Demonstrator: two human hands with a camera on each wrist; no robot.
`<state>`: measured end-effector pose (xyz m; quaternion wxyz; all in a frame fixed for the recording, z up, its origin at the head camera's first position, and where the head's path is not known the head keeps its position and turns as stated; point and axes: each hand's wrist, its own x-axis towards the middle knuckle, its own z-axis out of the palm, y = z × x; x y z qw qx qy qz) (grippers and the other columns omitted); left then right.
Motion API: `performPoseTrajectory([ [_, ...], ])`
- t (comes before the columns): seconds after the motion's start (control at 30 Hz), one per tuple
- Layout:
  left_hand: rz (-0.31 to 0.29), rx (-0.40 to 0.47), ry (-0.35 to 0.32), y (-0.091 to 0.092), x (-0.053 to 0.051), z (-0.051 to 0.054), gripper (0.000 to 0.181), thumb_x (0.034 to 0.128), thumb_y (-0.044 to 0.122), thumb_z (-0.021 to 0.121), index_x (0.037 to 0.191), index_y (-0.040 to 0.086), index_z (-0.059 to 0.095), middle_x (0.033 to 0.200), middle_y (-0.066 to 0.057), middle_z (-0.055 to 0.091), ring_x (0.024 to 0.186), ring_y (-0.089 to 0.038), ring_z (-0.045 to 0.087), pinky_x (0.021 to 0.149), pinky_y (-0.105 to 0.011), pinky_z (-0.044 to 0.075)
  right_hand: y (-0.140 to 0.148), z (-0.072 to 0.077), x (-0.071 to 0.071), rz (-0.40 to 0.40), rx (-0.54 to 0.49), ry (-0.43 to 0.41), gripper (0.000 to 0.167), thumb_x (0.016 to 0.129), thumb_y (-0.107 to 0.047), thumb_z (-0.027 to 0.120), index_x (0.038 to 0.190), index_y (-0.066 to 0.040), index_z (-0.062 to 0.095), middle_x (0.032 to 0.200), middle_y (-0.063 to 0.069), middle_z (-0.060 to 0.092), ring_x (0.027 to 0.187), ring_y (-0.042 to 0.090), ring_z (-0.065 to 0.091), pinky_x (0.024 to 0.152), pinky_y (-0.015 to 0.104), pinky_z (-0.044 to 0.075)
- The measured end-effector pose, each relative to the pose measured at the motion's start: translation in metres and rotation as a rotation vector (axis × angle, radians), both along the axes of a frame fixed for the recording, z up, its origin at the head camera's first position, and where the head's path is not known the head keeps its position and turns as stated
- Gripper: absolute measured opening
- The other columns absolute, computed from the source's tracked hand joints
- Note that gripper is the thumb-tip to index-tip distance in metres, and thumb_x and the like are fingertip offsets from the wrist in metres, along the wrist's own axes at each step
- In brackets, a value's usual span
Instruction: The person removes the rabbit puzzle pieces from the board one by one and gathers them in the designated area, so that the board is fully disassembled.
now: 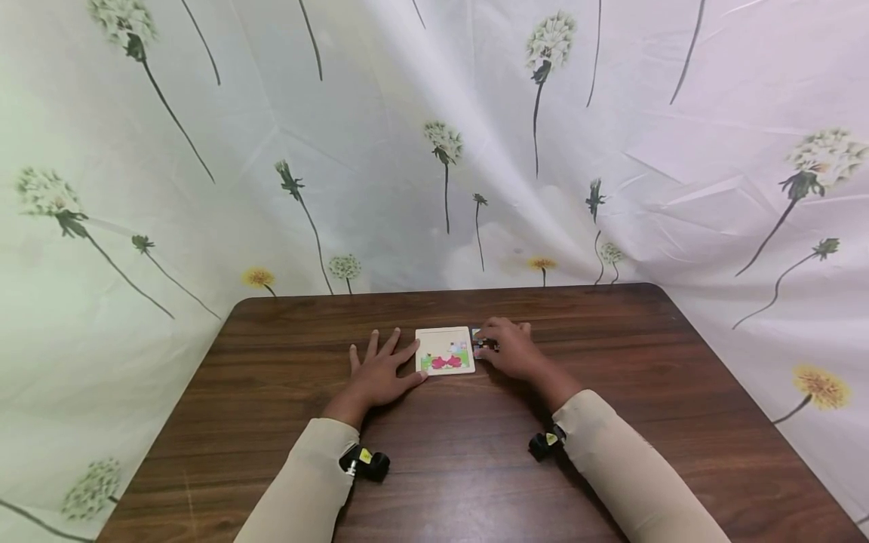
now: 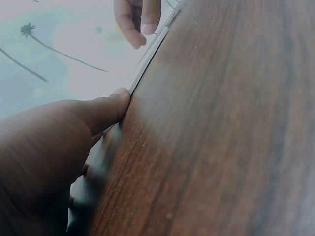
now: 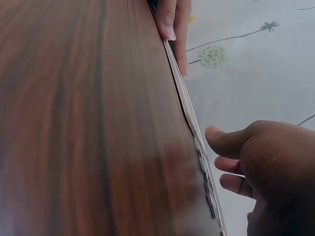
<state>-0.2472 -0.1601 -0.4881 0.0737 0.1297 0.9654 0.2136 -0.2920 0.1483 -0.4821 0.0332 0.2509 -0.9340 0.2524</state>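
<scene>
your left hand (image 1: 380,375) is lying on the bench (image 1: 444,437) with its fingers spread wide, its index fingertip and thumb touching the left side of a cream board (image 1: 441,343). the board is lying flat between your two hands, and its printed picture is showing red-pink shapes over green along the side nearer to you. your right hand (image 1: 512,351) is arching over a small dark-blue card (image 1: 477,344) that is sitting just beside the board's right edge, and your fingers are covering most of it. in the right wrist view your right thumb and fingers are standing apart from each other, and a thin, uneven edge is running just beside the thumb; whether you are pinching the card there, i cannot tell. beyond the hands, a pale cloth (image 1: 380,136) with printed dandelions is hanging behind the far edge of the bench. nearer to you than the hands, light beige sleeves are covering both your forearms. by your left wrist a black wrist device (image 1: 370,461) with a yellow label is sitting against the sleeve, and by your right wrist a second black device (image 1: 545,443), also bearing a yellow label, is sitting in the same way.
</scene>
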Motion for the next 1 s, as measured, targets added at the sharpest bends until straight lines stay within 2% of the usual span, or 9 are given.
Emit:
performPoseTrajectory([
  [0.23, -0.004, 0.003, 0.01, 0.0, -0.001, -0.001, 0.075, 0.106, 0.065, 0.06, 0.171, 0.034, 0.039, 0.186, -0.011, 0.015, 0.17, -0.051, -0.006, 0.126, -0.083, -0.01, -0.011, -0.002, -0.003, 0.033, -0.03, -0.019, 0.026, 0.103, -0.024, 0.079, 0.127, -0.013, 0.082, 0.13, 0.009, 0.069, 0.122, 0.031, 0.06, 0.094, 0.056, 0.026],
  [0.37, -0.004, 0.008, 0.012, 0.0, -0.001, -0.002, 0.076, 0.1057, 0.064, 0.06, 0.172, 0.033, 0.039, 0.185, -0.012, 0.015, 0.17, -0.051, -0.005, 0.126, -0.083, -0.01, -0.015, -0.005, -0.006, 0.029, -0.028, -0.023, 0.026, 0.103, -0.025, 0.079, 0.126, -0.014, 0.082, 0.127, 0.007, 0.068, 0.117, 0.027, 0.057, 0.092, 0.052, 0.024],
  [0.5, 0.001, 0.022, -0.017, 0.0, -0.003, -0.003, 0.077, 0.1054, 0.064, 0.06, 0.172, 0.034, 0.035, 0.186, -0.01, 0.011, 0.171, -0.049, -0.01, 0.127, -0.08, -0.015, -0.019, -0.007, -0.009, 0.028, -0.016, -0.027, 0.026, 0.104, -0.027, 0.078, 0.127, -0.014, 0.082, 0.124, 0.005, 0.065, 0.113, 0.025, 0.053, 0.091, 0.05, 0.022],
  [0.8, -0.004, 0.039, 0.001, 0.0, -0.002, -0.003, 0.079, 0.1043, 0.068, 0.059, 0.172, 0.032, 0.038, 0.186, -0.012, 0.014, 0.171, -0.05, -0.008, 0.127, -0.081, -0.015, -0.021, -0.008, -0.011, 0.02, 0.013, -0.031, 0.02, 0.105, -0.028, 0.076, 0.12, -0.019, 0.084, 0.122, 0.005, 0.062, 0.109, 0.023, 0.048, 0.089, 0.048, 0.021],
  [1.0, -0.006, 0.023, 0.01, -0.001, -0.001, -0.002, 0.078, 0.1049, 0.067, 0.059, 0.171, 0.032, 0.039, 0.185, -0.013, 0.016, 0.17, -0.052, -0.006, 0.126, -0.083, -0.012, -0.024, -0.007, -0.01, 0.005, 0.011, -0.048, 0.019, 0.104, -0.026, 0.077, 0.119, -0.017, 0.085, 0.119, 0.005, 0.061, 0.11, 0.024, 0.047, 0.091, 0.05, 0.022],
])
